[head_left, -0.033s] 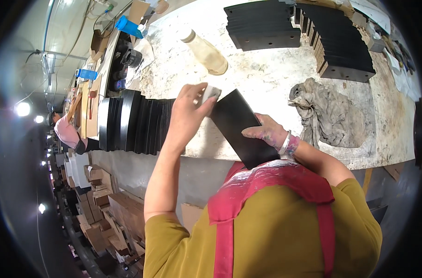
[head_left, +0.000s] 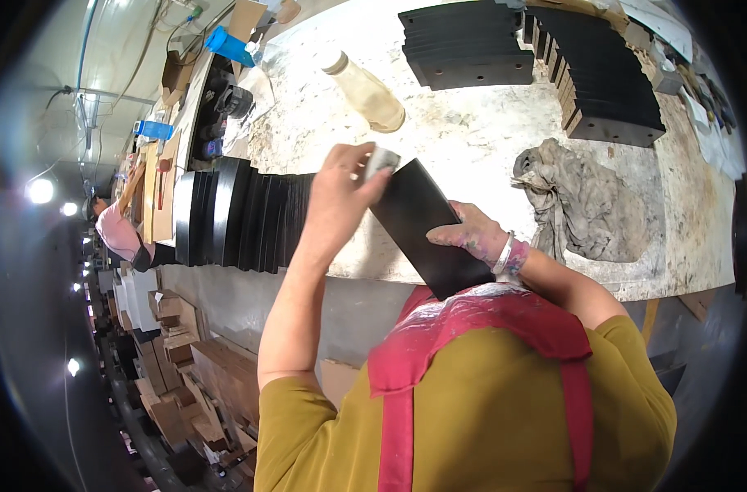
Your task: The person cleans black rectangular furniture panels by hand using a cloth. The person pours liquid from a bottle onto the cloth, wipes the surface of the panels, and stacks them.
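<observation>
Blk. panel [head_left: 416, 215]: prob. stiff, slick; hold by edges. R hand [head_left: 478, 234] grasping panel; L hand [head_left: 338, 187] pinching wht. block [head_left: 383, 158].

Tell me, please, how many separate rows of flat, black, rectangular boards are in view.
3: the first row left of the left hand, the second row near the pale, stained worktable's far edge, the third row right of that. Others may be hidden.
</observation>
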A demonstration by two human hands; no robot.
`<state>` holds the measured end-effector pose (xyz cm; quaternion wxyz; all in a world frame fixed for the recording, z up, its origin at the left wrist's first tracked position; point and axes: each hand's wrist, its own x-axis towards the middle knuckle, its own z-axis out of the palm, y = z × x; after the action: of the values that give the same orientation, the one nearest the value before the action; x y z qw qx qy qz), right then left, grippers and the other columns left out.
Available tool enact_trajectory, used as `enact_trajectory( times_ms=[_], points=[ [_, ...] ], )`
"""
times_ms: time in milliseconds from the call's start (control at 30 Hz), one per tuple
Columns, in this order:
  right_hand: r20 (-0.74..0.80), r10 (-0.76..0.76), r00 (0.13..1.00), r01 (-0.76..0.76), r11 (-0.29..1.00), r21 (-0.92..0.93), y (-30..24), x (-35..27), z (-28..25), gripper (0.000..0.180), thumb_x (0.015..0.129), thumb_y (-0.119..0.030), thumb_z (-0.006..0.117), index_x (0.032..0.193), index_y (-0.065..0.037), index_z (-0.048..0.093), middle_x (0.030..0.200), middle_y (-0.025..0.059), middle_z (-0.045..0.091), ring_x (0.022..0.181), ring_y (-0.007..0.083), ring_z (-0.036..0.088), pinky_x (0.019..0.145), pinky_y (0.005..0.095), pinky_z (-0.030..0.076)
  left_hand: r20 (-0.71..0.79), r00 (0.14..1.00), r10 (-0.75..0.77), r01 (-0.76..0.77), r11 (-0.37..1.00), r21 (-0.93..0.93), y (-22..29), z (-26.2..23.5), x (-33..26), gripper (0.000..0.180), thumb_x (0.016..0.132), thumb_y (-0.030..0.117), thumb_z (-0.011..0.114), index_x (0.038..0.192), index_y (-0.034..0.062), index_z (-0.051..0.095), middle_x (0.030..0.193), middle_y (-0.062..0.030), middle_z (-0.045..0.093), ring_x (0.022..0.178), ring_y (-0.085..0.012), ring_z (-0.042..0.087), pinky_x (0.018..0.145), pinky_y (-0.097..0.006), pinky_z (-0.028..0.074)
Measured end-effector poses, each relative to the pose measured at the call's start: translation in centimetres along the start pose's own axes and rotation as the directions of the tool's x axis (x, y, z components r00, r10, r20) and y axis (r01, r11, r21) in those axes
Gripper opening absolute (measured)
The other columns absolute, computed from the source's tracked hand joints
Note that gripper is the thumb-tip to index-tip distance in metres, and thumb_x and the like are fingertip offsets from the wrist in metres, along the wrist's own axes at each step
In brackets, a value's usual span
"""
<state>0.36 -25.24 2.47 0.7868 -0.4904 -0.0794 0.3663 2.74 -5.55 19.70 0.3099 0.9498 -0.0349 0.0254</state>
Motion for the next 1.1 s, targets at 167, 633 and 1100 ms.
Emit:
enact_trajectory(
  times_ms=[167,633,1100],
  points=[
    [-0.059,0.045,0.997,-0.046,0.999,-0.024,-3.2,-0.9,0.8,0.063,0.083,-0.024,0.073,0.126,0.012,0.044,0.107,0.0130,0.066,0.102,0.0154,0.060,0.092,0.0286,0.046,0.144,0.989,0.040,-0.085,0.944,0.320,-2.8,-1.2,-0.8,0.034,0.082,0.014,0.069,0.110,-0.0028,0.063,0.096,-0.0148,0.060,0.086,-0.0270,0.062,0.076,-0.035,0.049],
    [-0.367,-0.251,0.896,0.415,0.770,0.485,-3.6,2.3,-6.4,0.037,0.091,-0.021,0.063,0.119,0.003,0.058,0.116,0.0126,0.064,0.116,0.0179,0.056,0.108,0.0320,0.036,-0.231,0.936,-0.264,0.159,0.906,-0.393,-6.5,3.8,-7.2,0.049,0.090,0.004,0.063,0.137,0.0061,0.048,0.110,-0.0051,0.058,0.098,-0.0116,0.056,0.086,-0.025,0.047],
    [-0.489,-0.148,0.859,0.422,0.745,0.517,-3.2,3.2,-3.2,0.029,0.097,-0.012,0.048,0.120,0.002,0.057,0.117,0.0123,0.062,0.111,0.0211,0.057,0.100,0.0345,0.044,-0.220,0.781,0.585,-0.540,0.808,0.234,1.2,8.3,-8.0,0.047,0.070,0.002,0.076,0.115,0.0084,0.064,0.108,-0.0102,0.056,0.097,-0.0274,0.056,0.081,-0.036,0.048]
  ],
)
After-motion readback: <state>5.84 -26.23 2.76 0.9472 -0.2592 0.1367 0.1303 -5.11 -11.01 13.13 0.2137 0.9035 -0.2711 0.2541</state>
